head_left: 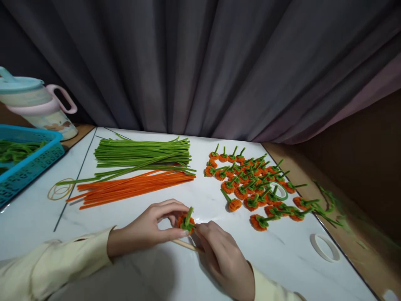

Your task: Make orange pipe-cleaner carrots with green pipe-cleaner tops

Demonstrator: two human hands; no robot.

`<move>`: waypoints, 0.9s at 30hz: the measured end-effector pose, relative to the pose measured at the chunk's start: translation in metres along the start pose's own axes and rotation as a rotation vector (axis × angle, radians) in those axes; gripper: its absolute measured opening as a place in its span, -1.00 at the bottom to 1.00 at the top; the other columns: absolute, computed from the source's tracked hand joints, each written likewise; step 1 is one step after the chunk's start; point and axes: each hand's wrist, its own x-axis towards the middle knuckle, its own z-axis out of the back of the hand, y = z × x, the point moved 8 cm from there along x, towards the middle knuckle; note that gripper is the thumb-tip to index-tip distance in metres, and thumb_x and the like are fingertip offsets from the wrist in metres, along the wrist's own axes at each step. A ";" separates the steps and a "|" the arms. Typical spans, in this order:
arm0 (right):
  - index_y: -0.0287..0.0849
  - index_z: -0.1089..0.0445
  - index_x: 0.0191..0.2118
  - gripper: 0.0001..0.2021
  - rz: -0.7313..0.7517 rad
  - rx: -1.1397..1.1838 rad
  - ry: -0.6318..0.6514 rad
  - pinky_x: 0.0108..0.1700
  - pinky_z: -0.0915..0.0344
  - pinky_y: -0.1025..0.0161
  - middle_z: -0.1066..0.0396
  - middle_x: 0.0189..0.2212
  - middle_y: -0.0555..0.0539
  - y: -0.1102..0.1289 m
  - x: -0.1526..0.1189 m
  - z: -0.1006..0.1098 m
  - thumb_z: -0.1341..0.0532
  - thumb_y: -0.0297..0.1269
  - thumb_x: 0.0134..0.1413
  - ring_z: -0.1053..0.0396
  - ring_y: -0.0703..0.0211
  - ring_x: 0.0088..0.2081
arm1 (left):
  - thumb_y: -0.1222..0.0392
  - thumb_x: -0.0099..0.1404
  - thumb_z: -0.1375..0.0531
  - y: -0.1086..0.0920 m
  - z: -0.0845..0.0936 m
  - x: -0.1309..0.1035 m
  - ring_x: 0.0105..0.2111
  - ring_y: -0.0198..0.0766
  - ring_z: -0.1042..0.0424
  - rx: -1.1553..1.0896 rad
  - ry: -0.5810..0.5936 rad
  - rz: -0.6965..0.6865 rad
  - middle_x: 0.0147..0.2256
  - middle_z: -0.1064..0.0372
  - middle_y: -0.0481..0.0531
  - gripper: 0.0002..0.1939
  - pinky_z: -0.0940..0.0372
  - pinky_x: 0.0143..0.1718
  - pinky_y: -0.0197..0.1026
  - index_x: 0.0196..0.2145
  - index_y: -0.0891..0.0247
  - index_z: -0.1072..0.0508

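My left hand [145,223] is closed around a small orange pipe-cleaner pumpkin [182,221] with green leaves, its green stem pointing up. Close on the right, my right hand [221,255] has its fingertips pinched at the pumpkin's edge. A thin wooden stick [188,246] runs out from under its curled fingers and passes just below the pumpkin. Beyond the hands lie a bundle of orange pipe cleaners [134,187] and a thicker bundle of green pipe cleaners [140,152]. Several similar pumpkins [250,179] with green stems are grouped to the right.
A roll of green tape [284,191] sits among the pumpkins, and a white tape roll [325,247] lies near the right edge. Rubber bands [59,190] rest on the left. A blue basket [31,165] holds green pieces, with a lidded cup [40,104] behind. A dark curtain [188,67] hangs at the back.
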 end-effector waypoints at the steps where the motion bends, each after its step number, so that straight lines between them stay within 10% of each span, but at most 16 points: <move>1: -0.22 -0.12 -0.10 -0.73 0.012 -0.005 -0.012 -0.42 -0.17 0.27 -0.25 -0.45 -0.09 0.000 -0.001 0.000 0.08 -0.58 0.09 -0.16 0.17 -0.42 | 0.22 0.11 -0.20 0.003 -0.001 0.000 -0.27 -0.29 -0.30 -0.046 0.009 0.032 -0.20 -0.29 0.08 -0.71 -0.27 -0.23 -0.27 -0.18 0.30 -0.39; 27: -0.24 -0.14 -0.06 -0.72 0.090 0.002 -0.064 -0.45 -0.18 0.29 -0.30 -0.47 -0.09 0.009 -0.001 0.005 0.07 -0.54 0.11 -0.20 0.21 -0.45 | 0.15 0.11 -0.18 0.007 -0.004 -0.005 -0.50 -0.40 -0.27 -0.036 -0.042 0.175 -0.41 -0.38 0.02 -0.73 -0.26 -0.46 -0.37 -0.25 0.34 -0.46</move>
